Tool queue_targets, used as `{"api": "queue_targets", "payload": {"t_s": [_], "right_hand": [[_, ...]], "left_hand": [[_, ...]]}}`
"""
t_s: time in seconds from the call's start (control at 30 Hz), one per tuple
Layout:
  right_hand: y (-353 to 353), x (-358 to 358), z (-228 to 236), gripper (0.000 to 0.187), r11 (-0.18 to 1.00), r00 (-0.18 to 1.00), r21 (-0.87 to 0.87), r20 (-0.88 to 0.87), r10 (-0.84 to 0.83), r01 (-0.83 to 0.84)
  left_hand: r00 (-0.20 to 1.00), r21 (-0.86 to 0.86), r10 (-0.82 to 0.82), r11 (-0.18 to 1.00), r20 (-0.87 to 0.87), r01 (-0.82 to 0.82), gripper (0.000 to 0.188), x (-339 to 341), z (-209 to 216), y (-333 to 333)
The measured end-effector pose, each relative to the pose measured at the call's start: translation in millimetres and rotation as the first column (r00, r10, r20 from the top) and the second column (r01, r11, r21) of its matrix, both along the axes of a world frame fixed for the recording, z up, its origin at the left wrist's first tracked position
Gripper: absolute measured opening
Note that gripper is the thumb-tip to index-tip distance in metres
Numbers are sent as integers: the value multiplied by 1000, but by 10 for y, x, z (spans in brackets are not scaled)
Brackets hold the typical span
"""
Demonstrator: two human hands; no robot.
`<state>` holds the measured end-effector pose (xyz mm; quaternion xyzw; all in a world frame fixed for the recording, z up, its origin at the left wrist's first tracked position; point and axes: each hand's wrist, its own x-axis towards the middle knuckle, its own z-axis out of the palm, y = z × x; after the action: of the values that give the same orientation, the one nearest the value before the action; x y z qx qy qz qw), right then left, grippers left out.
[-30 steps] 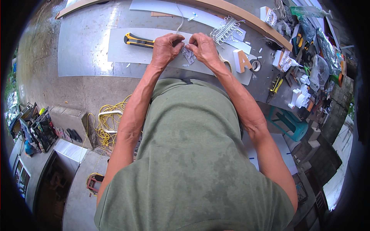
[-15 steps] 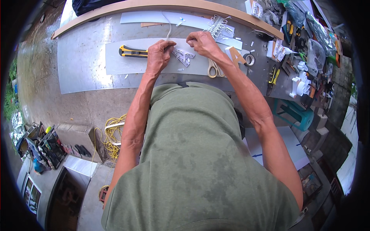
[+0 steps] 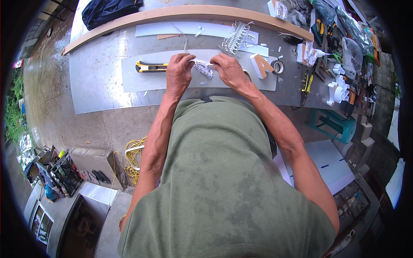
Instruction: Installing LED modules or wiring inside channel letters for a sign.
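Observation:
Over the metal table, my left hand (image 3: 179, 74) has its thumb and fingers closed on a thin white wire (image 3: 186, 41), whose loose length curves away toward the far side. My right hand (image 3: 231, 72) is pinched on the white strand between both hands. Just below the fingertips lies a small, open letter-shaped white piece (image 3: 204, 70), partly covered by the strand. A yellow and black utility knife (image 3: 150, 66) rests left of my left hand. Scissors (image 3: 247, 75) lie mostly hidden under my right wrist.
A long brown bar (image 3: 193, 10) spans the table's far side. A coil of white wired modules (image 3: 235, 38), a tan-faced letter block (image 3: 260, 66) and a tape roll (image 3: 278, 67) sit to the right. Farther right are pliers (image 3: 307, 84) and cluttered tools; a teal stool (image 3: 337, 127) stands below.
My right hand has come down and closer to the letter-shaped piece, now pinching the strand beside it. My left hand keeps its pinch on the wire. The whole view has shifted slightly.

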<state>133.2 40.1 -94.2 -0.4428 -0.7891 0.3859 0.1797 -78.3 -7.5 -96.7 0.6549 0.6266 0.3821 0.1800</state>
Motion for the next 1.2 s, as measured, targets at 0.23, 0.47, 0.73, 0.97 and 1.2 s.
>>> {"api": "queue_targets", "payload": {"t_s": [0.23,0.47,0.73,0.97,1.2], "right_hand": [[-96,12,-11,14,994,996,51,3,-93,93],[65,-152,-19,19,984,985,147,153,80,-103],[241,-155,-55,16,994,988,-49,109,106,-101],[101,11,-14,16,1000,1000,-27,-14,-7,6],[-83,40,-118,17,994,996,85,-63,-65,70]], "left_hand": [[966,8,-179,983,-188,184,31,-53,116,-18],[984,-103,-173,980,-48,168,39,50,-71,-27],[977,-51,-195,980,-86,191,32,64,-114,-49],[994,-93,-96,991,-49,92,24,138,-85,13],[985,-96,-127,989,-116,116,18,148,-78,82]]}}
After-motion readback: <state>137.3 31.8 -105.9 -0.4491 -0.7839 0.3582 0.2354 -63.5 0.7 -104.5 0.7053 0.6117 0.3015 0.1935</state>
